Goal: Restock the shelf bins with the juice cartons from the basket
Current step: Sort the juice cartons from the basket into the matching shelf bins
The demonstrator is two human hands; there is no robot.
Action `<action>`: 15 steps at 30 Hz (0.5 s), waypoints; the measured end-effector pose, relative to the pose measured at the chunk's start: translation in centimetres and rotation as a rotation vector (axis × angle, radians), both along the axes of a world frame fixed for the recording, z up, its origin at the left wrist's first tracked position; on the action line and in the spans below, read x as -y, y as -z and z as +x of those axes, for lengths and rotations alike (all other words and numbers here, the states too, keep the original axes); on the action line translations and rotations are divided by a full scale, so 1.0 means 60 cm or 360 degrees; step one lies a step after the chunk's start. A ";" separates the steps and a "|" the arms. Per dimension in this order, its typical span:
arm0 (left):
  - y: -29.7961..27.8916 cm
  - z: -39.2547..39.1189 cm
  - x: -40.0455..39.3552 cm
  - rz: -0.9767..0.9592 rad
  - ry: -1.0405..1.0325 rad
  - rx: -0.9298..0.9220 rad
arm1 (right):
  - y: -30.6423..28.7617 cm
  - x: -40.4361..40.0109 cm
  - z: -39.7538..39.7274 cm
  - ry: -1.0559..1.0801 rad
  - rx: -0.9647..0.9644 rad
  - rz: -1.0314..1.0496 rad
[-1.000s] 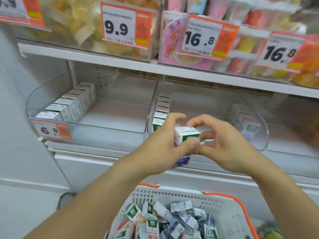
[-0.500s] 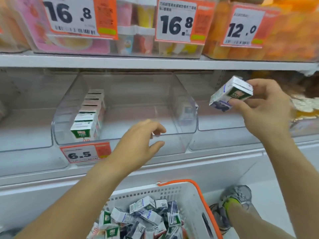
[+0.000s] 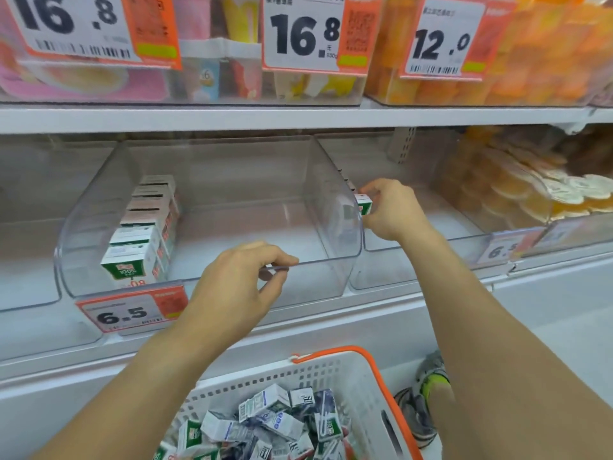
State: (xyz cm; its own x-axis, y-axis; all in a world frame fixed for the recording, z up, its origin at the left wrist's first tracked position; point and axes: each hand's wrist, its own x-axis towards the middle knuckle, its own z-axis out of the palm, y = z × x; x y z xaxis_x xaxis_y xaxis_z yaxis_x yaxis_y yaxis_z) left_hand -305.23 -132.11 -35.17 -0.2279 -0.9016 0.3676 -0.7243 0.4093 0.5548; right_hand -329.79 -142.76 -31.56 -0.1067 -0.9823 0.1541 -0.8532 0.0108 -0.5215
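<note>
- Carton (image 3: 364, 204) pinched in right hand (image 3: 389, 209), thumb below and fingers curled over the top, green-printed face turned toward the camera, standing roughly upright.
- Held just right of the clear side wall of the middle bin (image 3: 335, 207), so inside the right bin (image 3: 414, 247), at its left edge and well back from the front lip.
- Faintly visible through the wall, farther back: a row of cartons running front to back; held carton at the near end of that row, contact with it not discernible.
- Coming move, by judgement: a short push down and far, long axis of the row as guide, then release.
- Left hand (image 3: 238, 287) nearer the camera, fingers curled over the front lip of the middle bin, pinching that rim, carrying no carton.
- Middle bin's own row of cartons (image 3: 142, 227) along its left wall, apart from both hands.
- Basket (image 3: 331, 370) below, near edge of view, heaped with loose cartons (image 3: 272, 423) lying at all angles; left hand the closer one for the next pick.
</note>
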 end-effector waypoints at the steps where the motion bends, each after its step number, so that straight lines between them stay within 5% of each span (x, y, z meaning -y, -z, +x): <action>1: 0.000 0.000 0.000 0.0004 -0.0001 0.0003 | 0.000 0.000 0.000 -0.0006 -0.0018 0.0013; 8: -0.002 -0.002 -0.004 0.0016 0.0006 -0.0025 | 0.007 -0.019 -0.022 -0.0059 -0.0019 0.0099; 12: 0.000 0.001 -0.010 -0.0002 0.0036 -0.0044 | -0.007 -0.062 -0.033 0.0062 0.0025 -0.0395; 15: -0.009 -0.017 -0.029 -0.0398 -0.0025 -0.0137 | -0.022 -0.129 -0.029 0.0051 0.0301 -0.0858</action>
State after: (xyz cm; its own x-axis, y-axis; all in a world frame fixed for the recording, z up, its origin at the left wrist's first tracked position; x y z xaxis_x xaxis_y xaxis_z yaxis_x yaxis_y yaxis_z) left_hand -306.27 -130.38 -34.63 -0.1727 -0.7834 0.5970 -0.6860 0.5306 0.4978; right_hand -331.53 -135.00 -30.24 -0.2098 -0.7658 0.6079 -0.7480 -0.2747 -0.6042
